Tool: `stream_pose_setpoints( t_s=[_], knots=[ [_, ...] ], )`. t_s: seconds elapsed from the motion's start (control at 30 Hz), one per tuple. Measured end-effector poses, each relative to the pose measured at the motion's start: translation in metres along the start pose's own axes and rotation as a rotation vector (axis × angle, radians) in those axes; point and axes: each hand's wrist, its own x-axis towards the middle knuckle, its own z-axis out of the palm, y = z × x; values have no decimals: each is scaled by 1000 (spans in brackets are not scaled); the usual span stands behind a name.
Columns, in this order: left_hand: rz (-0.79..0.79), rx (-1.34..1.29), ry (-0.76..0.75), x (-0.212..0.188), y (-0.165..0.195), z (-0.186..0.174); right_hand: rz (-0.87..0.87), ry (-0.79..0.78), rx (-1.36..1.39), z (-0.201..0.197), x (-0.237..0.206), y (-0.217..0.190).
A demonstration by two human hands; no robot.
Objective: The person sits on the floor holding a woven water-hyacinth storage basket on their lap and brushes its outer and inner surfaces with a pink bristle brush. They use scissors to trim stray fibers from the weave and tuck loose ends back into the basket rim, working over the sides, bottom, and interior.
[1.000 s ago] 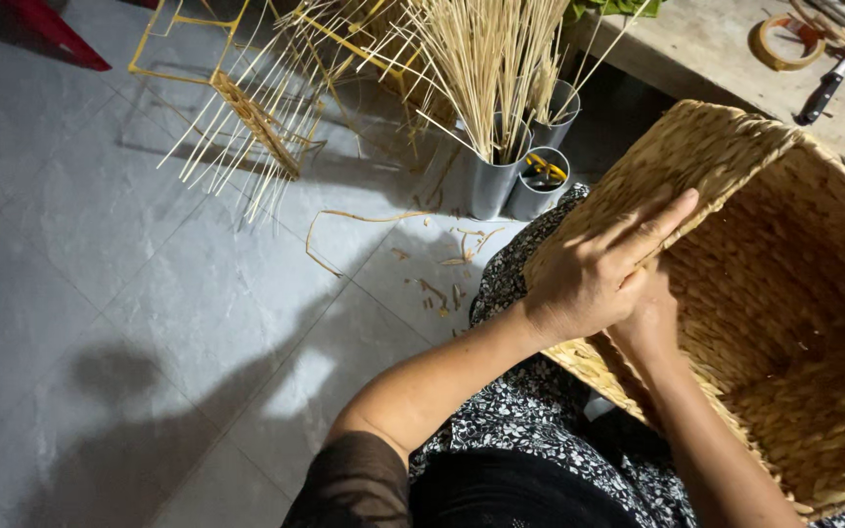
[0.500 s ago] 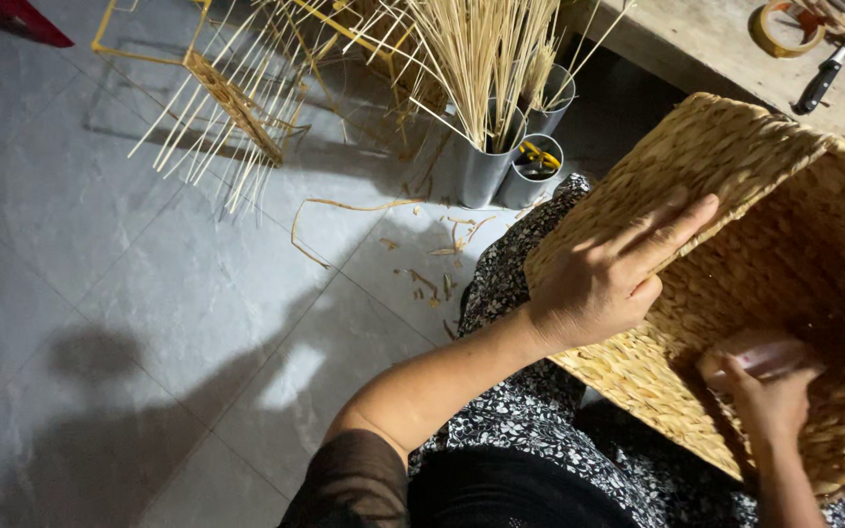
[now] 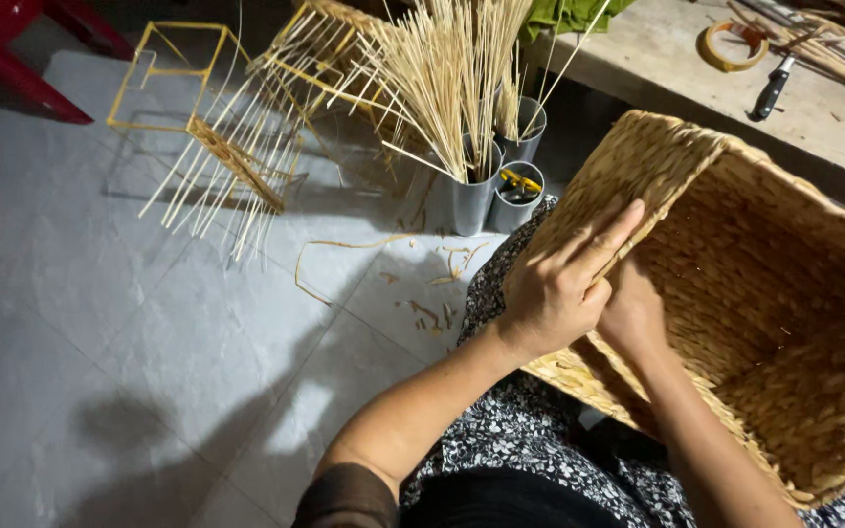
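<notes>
Since half a second ago, my right hand (image 3: 633,313) has come up out of the basket (image 3: 775,293) and now sits tucked behind my left hand (image 3: 559,288) at the near wall. Left of me on the floor (image 3: 129,323) stand wire frames (image 3: 198,127) and tins of reeds (image 3: 471,117). My left hand lies flat and open over the rim, fingers stretched, pressing rather than gripping. Whether my right hand is closed I cannot tell; it is half hidden. Resting tilted on my lap, the basket looks light, stiff yet springy, rough enough not to slip, so I'd hold the thick rim
</notes>
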Motion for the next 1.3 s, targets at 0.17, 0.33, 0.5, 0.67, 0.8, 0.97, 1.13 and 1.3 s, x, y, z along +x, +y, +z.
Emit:
stream_pose_setpoints(
  t_s=[0.17, 0.33, 0.5, 0.67, 0.8, 0.97, 1.13, 1.3],
  knots=[
    [-43, 5, -42, 1, 4, -4, 408, 9, 55, -28, -18, 91],
    [19, -40, 13, -3, 1, -1, 480, 297, 17, -35, -52, 181],
    [-19, -52, -8, 1, 2, 5, 333, 422, 304, -38, -51, 194],
    [-140, -7, -145, 0, 7, 2, 528, 196, 116, -27, -5, 115],
    [-18, 17, -94, 2, 10, 6, 33, 185, -28, -13, 17, 27],
    [-17, 42, -88, 4, 12, 11, 174, 129, -116, -10, 24, 52],
    [-53, -4, -109, 4, 13, 10, 494, 189, -254, -32, -16, 160],
    [-33, 1, -126, 6, 14, 14, 453, 545, 6, -49, -50, 200]
  ],
)
